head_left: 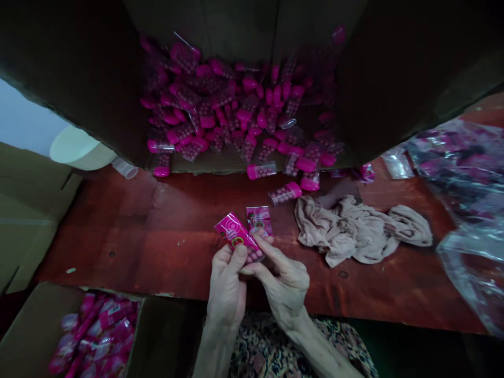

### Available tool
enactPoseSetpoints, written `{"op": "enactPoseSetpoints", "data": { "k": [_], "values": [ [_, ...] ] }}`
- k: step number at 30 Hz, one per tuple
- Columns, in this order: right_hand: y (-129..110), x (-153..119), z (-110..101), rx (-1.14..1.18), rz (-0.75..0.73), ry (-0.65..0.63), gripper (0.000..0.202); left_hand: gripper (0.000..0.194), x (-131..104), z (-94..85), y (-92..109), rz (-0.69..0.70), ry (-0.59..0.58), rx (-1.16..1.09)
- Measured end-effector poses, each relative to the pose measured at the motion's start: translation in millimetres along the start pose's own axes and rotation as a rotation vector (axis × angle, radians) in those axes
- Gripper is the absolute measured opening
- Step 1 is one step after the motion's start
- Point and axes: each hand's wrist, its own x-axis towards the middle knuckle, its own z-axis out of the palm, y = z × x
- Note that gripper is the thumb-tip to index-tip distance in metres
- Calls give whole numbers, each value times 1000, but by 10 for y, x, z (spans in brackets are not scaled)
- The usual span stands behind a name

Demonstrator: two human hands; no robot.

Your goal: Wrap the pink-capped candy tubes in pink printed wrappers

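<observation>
In front of me, both my hands are closed on a small candy container. A bright pink printed sleeve covers its far end, and pink balls show through the clear near end. My left hand grips it from the left, thumb on top. From the right, my right hand pinches the near end, its index finger stretched along the side. Just past the right fingertips, flat pink printed sleeves lie on the red-brown table; my fingers partly cover them.
A big cardboard box lies open towards me, with many pink-capped candy containers inside and some spilling out. A crumpled cloth and plastic bags lie right. Bottom left, a carton holds pink-wrapped containers. A white tub stands left.
</observation>
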Motion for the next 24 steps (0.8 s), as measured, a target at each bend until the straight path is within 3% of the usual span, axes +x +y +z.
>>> {"op": "enactPoseSetpoints", "data": {
  "k": [6,19,24],
  "values": [
    [79,18,-26,-24,-35,33,38,20,9,15,-73,-20,-10,-37],
    [-3,104,-192,-280,-349,98,24,21,-84,67,-57,-126,-108,-59],
    [-27,118,-166,-286,-393,86,27,20,-117,26,-61,-148,-51,-72]
  ]
}}
